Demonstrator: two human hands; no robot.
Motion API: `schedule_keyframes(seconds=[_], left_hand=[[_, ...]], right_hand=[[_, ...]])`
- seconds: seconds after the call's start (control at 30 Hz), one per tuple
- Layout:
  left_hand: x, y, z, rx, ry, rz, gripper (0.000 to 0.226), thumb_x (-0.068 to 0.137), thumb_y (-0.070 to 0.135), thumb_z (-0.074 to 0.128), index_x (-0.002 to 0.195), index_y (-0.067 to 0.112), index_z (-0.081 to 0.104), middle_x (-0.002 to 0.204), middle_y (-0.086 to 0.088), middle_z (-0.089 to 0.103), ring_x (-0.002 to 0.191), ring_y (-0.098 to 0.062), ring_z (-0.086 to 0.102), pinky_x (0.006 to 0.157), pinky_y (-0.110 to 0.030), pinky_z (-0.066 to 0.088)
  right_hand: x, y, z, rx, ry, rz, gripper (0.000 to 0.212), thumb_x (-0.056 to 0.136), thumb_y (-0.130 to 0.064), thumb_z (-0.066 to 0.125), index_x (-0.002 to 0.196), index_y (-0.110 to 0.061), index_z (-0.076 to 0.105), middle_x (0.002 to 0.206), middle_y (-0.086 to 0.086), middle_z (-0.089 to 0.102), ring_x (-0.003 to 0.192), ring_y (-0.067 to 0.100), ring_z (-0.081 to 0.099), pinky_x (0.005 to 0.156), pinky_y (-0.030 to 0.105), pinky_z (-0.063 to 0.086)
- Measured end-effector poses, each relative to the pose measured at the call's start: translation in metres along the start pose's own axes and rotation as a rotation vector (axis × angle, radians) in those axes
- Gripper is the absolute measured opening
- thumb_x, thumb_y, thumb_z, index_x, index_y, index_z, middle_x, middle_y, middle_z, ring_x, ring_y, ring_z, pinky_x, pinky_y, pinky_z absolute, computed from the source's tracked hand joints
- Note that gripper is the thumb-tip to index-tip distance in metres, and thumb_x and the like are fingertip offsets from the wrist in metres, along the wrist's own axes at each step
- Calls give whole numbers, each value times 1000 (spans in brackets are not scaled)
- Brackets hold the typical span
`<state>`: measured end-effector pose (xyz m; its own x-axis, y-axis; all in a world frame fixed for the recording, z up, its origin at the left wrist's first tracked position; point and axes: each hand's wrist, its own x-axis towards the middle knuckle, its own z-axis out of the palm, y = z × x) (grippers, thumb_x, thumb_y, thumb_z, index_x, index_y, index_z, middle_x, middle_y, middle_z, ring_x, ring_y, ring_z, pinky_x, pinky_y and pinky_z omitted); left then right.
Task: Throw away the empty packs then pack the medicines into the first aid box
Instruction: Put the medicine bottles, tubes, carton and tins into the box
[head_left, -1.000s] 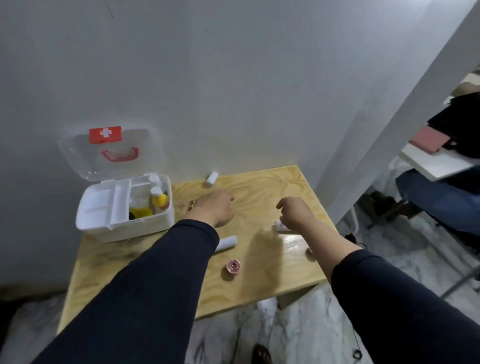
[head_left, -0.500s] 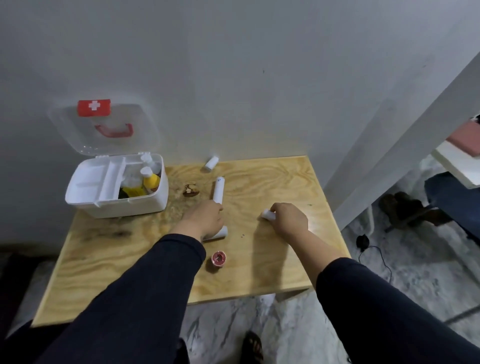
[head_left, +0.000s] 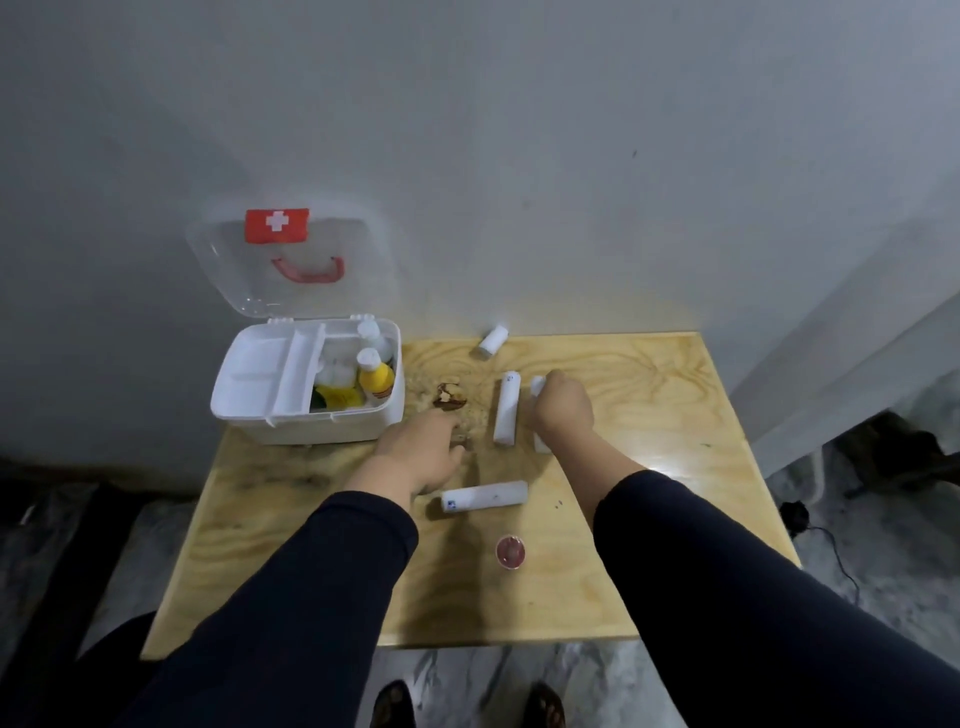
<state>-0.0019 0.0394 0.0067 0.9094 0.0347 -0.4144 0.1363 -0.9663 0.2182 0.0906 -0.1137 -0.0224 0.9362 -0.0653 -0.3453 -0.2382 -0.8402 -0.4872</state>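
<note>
The white first aid box stands open at the table's back left, with bottles and cotton inside its right compartment. My right hand is closed around a white tube whose ends stick out above and below the fist. Just left of it lies an upright white tube. Another white tube lies flat near my left hand, which rests palm down on the wood, fingers loosely curled, holding nothing I can see. A small white tube lies at the back edge. A small round pink pot sits nearer me.
A brown crumpled scrap and crumbs lie beside the box. The wooden table stands against a grey wall; its right edge drops to a marble floor with a cable. My feet show below the front edge.
My right hand has carried its white tube back and left, beside the upright tube. My left hand has slid left off the flat tube, which now lies uncovered. The camera tilted down.
</note>
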Motion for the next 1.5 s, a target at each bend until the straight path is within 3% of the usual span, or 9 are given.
schedule_keyframes(seconds=[0.3, 0.4, 0.5, 0.73, 1.03, 1.13, 1.2, 1.3, 1.5], left_hand=[[7, -20, -6, -7, -1, 38, 51, 99, 33, 45, 148, 21, 39, 150, 0, 42, 133, -25, 46, 103, -42, 44], [6, -20, -5, -15, -1, 50, 51, 98, 33, 46, 148, 22, 39, 151, 1, 41, 134, -25, 44, 105, -43, 43], [6, -26, -2, -6, -28, 60, 48, 98, 32, 47, 145, 23, 43, 149, 0, 43, 133, -26, 46, 104, -45, 44], [-4, -27, -27, -19, -20, 116, 46, 98, 30, 47, 143, 20, 47, 143, -4, 51, 128, -27, 51, 102, -42, 46], [-27, -66, -79, -119, 84, 61, 26, 96, 32, 49, 111, 20, 68, 112, -5, 67, 102, -29, 64, 91, -42, 52], [-37, -97, -88, -194, 135, 1, 17, 93, 34, 52, 91, 26, 67, 105, -2, 68, 93, -25, 62, 83, -36, 51], [-40, -118, -89, -192, 183, -38, 17, 93, 34, 53, 105, 29, 64, 120, -3, 65, 102, -26, 60, 86, -34, 48], [-42, -145, -83, -98, 199, -81, 52, 96, 35, 51, 144, 20, 41, 149, -3, 42, 134, -25, 44, 108, -38, 39], [-41, -177, -63, -64, 134, -115, 59, 96, 44, 48, 145, 13, 36, 146, -7, 41, 130, -29, 45, 101, -40, 43]], right_hand=[[2, -24, 16, -230, 42, -57, 51, 89, -50, 52, 125, -14, 47, 112, 8, 63, 105, 29, 60, 64, 31, 42], [-4, -27, 21, -301, 68, -44, 31, 93, -29, 51, 118, -12, 53, 110, 8, 64, 101, 27, 62, 64, 31, 45], [-12, -26, 26, -266, 83, -47, 35, 91, -10, 48, 125, -14, 52, 115, 9, 63, 105, 29, 61, 66, 31, 45], [-34, -37, 3, 23, 146, -149, 53, 86, -20, 58, 137, -21, 43, 125, 7, 61, 110, 29, 60, 71, 29, 43], [-72, -132, -33, 231, 181, -450, 59, 82, -24, 67, 137, -24, 44, 134, 6, 58, 115, 27, 58, 81, 28, 44], [-84, -164, -25, 320, 151, -498, 68, 80, -24, 71, 141, -22, 40, 137, 7, 55, 119, 26, 57, 96, 41, 51], [-92, -182, -14, 357, 125, -504, 74, 79, -25, 74, 143, -20, 36, 136, 7, 56, 119, 26, 57, 98, 44, 50], [-101, -201, 8, 410, 61, -526, 73, 79, -19, 75, 142, -18, 37, 136, 6, 55, 119, 25, 57, 99, 42, 50], [-106, -205, 59, 388, -50, -521, 58, 81, -16, 70, 133, -18, 44, 130, 5, 58, 115, 24, 59, 98, 39, 50]])
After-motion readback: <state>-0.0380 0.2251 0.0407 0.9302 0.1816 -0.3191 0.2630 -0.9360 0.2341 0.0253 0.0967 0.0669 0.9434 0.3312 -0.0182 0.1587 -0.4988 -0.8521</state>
